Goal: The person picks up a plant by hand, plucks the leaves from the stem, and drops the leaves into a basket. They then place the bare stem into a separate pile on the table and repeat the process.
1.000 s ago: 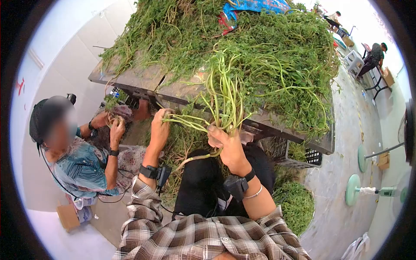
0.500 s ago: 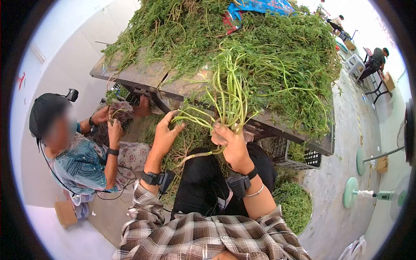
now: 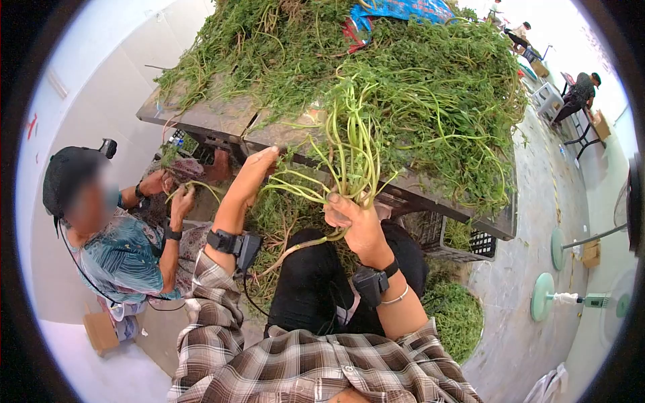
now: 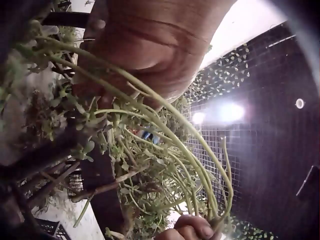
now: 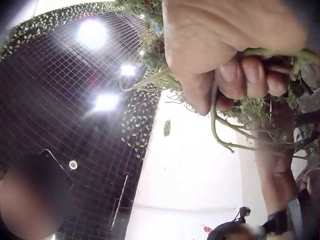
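Note:
My right hand (image 3: pixel 356 225) grips a bunch of long green leafy stems (image 3: pixel 353 148) in the head view. The leafy ends stand up toward the table, and one thicker stem (image 3: pixel 295 250) trails below the fist over my lap. Curled fingers (image 5: pixel 252 72) clasp the stems in the right wrist view. My left hand (image 3: pixel 252 178) is raised beside the bunch with its fingers extended, close to the side stems that spread leftward. Long stems (image 4: pixel 180 135) cross in front of it in the left wrist view, which hides its fingers.
A large heap of the same greens (image 3: pixel 430 101) covers the table (image 3: pixel 208 111), with a blue sack (image 3: pixel 403 10) on top. Black crates (image 3: pixel 480 243) stand underneath. Another person (image 3: pixel 127 248) sits at the left, handling stems. Trimmed greens (image 3: pixel 457 319) lie at lower right.
My left hand has let go of a side stem, spread thumb and finger, then moved up and turned edge-on. The right hand keeps its hold, nearly still. The seated person's hands have shifted slightly.

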